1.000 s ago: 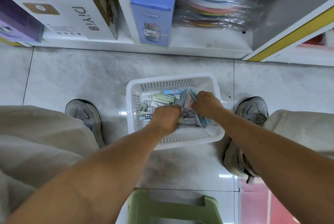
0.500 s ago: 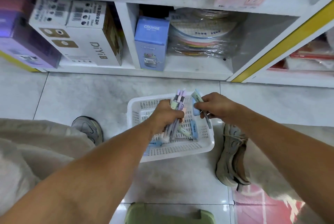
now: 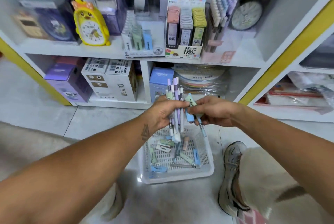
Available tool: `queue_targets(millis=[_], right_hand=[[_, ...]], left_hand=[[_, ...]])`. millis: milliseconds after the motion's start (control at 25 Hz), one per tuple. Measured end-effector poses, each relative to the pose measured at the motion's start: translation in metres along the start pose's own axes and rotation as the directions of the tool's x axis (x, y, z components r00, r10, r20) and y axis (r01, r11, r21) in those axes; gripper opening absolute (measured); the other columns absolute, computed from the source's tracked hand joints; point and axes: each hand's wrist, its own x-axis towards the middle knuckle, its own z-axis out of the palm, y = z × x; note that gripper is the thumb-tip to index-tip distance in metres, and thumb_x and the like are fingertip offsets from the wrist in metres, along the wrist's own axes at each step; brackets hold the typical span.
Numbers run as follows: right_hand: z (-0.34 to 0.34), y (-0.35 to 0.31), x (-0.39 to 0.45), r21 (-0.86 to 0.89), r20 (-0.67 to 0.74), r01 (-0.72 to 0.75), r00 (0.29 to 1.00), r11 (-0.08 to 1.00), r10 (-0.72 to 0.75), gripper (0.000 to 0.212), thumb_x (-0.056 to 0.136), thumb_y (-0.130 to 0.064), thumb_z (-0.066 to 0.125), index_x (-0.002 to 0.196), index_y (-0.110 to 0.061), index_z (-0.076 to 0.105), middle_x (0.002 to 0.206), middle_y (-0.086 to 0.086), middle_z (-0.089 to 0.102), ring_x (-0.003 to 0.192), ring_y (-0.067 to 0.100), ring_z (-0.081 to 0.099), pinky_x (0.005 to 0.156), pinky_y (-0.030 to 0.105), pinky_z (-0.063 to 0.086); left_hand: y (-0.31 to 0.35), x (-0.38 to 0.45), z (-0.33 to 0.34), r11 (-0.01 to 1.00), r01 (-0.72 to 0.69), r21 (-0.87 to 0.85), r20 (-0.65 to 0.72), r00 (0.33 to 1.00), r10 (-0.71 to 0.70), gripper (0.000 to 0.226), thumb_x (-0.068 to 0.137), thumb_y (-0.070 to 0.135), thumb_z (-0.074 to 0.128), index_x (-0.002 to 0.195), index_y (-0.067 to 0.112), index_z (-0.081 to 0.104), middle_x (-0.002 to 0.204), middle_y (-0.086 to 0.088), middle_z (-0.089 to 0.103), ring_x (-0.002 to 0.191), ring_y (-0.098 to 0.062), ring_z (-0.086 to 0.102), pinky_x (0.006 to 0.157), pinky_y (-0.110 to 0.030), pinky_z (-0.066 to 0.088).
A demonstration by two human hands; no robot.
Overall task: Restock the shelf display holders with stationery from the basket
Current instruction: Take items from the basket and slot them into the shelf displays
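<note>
Above the white basket [image 3: 207,153] on the floor, a bundle of pens [image 3: 175,105] is gripped upright by the left hand [image 3: 162,113]. Small eraser packs [image 3: 190,115] and a pen are pinched by the right hand [image 3: 215,113]. More erasers are left in the basket; shelf display holders [image 3: 184,30] are seen behind.

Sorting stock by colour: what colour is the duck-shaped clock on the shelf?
Yellow, with an orange bow; the duck clock shows in the head view.

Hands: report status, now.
Left hand grips a bundle of pens. Right hand pinches small packs and a pen. Both above the basket, stock left inside. Nothing between hands and the shelf holders.
</note>
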Motion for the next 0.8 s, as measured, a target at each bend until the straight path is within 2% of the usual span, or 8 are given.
queue_targets(millis=[120,200,320,400,480,600,720,800], right_hand=[[0.007,-0.026,-0.018,-0.047,-0.011,0.054,0.998,0.997,-0.054,0.007,0.095,-0.015,0.067,0.091,-0.011,0.069,0.078,0.011,0.067,0.060,0.017,0.064,0.046,0.021,0.044],[0.010,-0.043,-0.028,-0.057,-0.034,0.087,0.995,0.995,-0.089,0.008,0.093,-0.018,0.071,0.094,-0.010,0.071,0.075,0.006,0.066,0.061,0.015,0.063,0.044,0.019,0.043],[0.010,-0.066,-0.040,-0.023,-0.015,0.162,0.987,0.987,-0.162,0.010,0.090,-0.019,0.074,0.094,-0.010,0.073,0.074,0.003,0.065,0.062,0.014,0.061,0.053,0.020,0.046],[0.004,-0.080,-0.048,0.084,0.020,0.197,0.980,0.977,-0.199,0.007,0.091,-0.012,0.071,0.096,-0.006,0.073,0.081,0.008,0.068,0.069,0.017,0.067,0.063,0.024,0.050],[-0.005,-0.093,-0.054,0.213,0.045,0.212,0.973,0.954,-0.226,0.016,0.092,0.001,0.063,0.106,0.002,0.070,0.094,0.019,0.071,0.081,0.023,0.073,0.063,0.022,0.056],[-0.015,-0.111,-0.061,0.305,0.080,0.246,0.956,0.920,-0.282,0.023,0.090,0.006,0.060,0.111,0.004,0.069,0.100,0.027,0.071,0.087,0.026,0.075,0.063,0.023,0.060],[-0.020,-0.130,-0.067,0.162,0.022,0.345,0.935,0.924,-0.353,0.021,0.088,-0.006,0.067,0.109,-0.003,0.069,0.097,0.025,0.072,0.076,0.024,0.073,0.056,0.023,0.058],[-0.028,-0.143,-0.071,-0.033,-0.117,0.436,0.892,0.899,-0.437,0.024,0.090,-0.012,0.070,0.112,-0.007,0.063,0.087,0.022,0.073,0.056,0.020,0.062,0.043,0.022,0.045]], left_hand=[[0.028,-0.021,0.007,0.996,-0.063,0.062,-0.029,0.997,0.065,0.028,0.073,-0.003,0.081,0.099,-0.001,0.074,0.095,-0.019,0.076,0.093,-0.036,0.073,0.085,-0.047,0.059],[0.048,-0.033,0.010,0.991,-0.103,0.084,-0.052,0.993,0.108,0.029,0.071,-0.002,0.082,0.099,-0.001,0.074,0.093,-0.019,0.076,0.091,-0.035,0.073,0.083,-0.045,0.060],[0.076,-0.045,0.013,0.984,-0.142,0.105,-0.072,0.986,0.150,0.033,0.069,-0.003,0.084,0.100,-0.005,0.072,0.092,-0.020,0.076,0.086,-0.034,0.074,0.080,-0.046,0.061],[0.097,-0.052,0.011,0.985,-0.148,0.090,-0.072,0.985,0.154,0.036,0.069,-0.003,0.084,0.102,-0.007,0.070,0.091,-0.021,0.075,0.084,-0.035,0.074,0.079,-0.047,0.061],[0.116,-0.057,0.007,0.987,-0.153,0.055,-0.073,0.985,0.157,0.038,0.070,-0.004,0.082,0.105,-0.008,0.069,0.092,-0.021,0.075,0.084,-0.035,0.075,0.079,-0.047,0.061],[0.141,-0.062,0.004,0.984,-0.173,0.037,-0.073,0.982,0.175,0.035,0.071,-0.006,0.080,0.103,-0.008,0.067,0.087,-0.021,0.075,0.079,-0.034,0.075,0.065,-0.039,0.061],[0.165,-0.064,0.007,0.978,-0.200,0.065,-0.065,0.977,0.205,0.037,0.069,-0.007,0.080,0.103,-0.008,0.066,0.088,-0.022,0.075,0.080,-0.034,0.075,0.066,-0.040,0.062],[0.181,-0.064,0.011,0.974,-0.222,0.054,-0.051,0.973,0.225,0.033,0.069,-0.008,0.079,0.100,-0.007,0.068,0.087,-0.020,0.076,0.079,-0.032,0.075,0.063,-0.037,0.061]])
